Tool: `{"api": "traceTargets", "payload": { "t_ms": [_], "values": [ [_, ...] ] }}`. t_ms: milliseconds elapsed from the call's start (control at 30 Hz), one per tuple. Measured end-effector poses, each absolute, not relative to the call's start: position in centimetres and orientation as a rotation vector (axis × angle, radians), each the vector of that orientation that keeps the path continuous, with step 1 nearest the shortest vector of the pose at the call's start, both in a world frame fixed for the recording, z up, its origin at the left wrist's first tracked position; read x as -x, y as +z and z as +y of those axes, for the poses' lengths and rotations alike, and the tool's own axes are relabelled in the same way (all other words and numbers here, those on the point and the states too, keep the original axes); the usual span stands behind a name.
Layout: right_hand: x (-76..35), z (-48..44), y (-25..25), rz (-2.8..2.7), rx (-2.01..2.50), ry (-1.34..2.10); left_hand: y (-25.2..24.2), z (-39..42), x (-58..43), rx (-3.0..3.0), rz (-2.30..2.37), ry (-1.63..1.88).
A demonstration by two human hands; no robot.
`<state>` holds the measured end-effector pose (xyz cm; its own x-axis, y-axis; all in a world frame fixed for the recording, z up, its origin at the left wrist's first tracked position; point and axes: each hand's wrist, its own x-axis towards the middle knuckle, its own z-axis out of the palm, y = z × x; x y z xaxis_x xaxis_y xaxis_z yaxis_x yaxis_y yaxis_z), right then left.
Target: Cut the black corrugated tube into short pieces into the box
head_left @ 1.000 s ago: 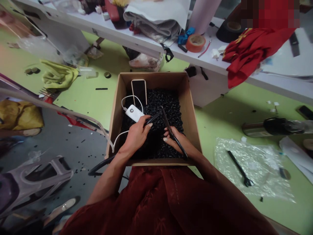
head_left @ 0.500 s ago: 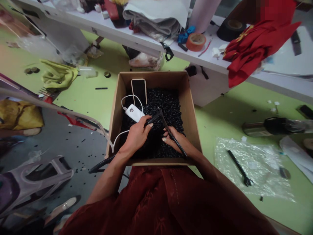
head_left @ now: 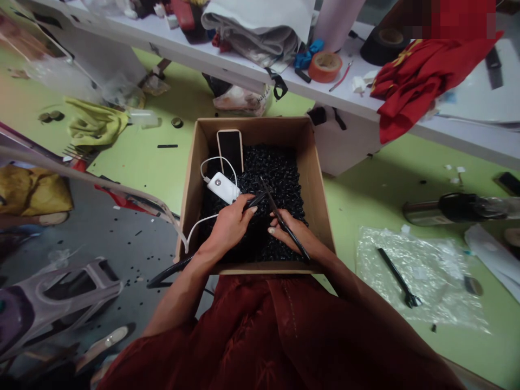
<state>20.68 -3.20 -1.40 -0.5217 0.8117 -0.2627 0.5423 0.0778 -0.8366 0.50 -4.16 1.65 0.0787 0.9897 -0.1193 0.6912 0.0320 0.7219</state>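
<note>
Over a cardboard box, my left hand is closed around a black corrugated tube. The tube's far end points right, and its length trails over the box's left wall. My right hand grips a long, narrow dark tool with a pointed tip, its exact kind unclear. Its blade-like front part lies at the tube's end; whether they touch I cannot tell. Below both hands are many short black pieces. A phone and a white power bank with a cable rest on the pieces.
A plastic sheet with a black stick-like tool lies right, near a metal flask. Orange tape and red cloth sit on the white shelf. A plastic stool stands left on the floor.
My left hand has shifted very slightly right and down with the tube. My right hand and the dark tool stay almost in the same place.
</note>
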Motion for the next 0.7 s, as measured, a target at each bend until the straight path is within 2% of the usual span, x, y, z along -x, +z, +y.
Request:
{"api": "traceTargets", "payload": {
  "t_ms": [700],
  "values": [
    [-20.97, -3.2, -1.42, -2.124, 1.503, 1.252, 1.63, -4.14, -0.65, -1.746, 1.637, 0.548]
  ]
}}
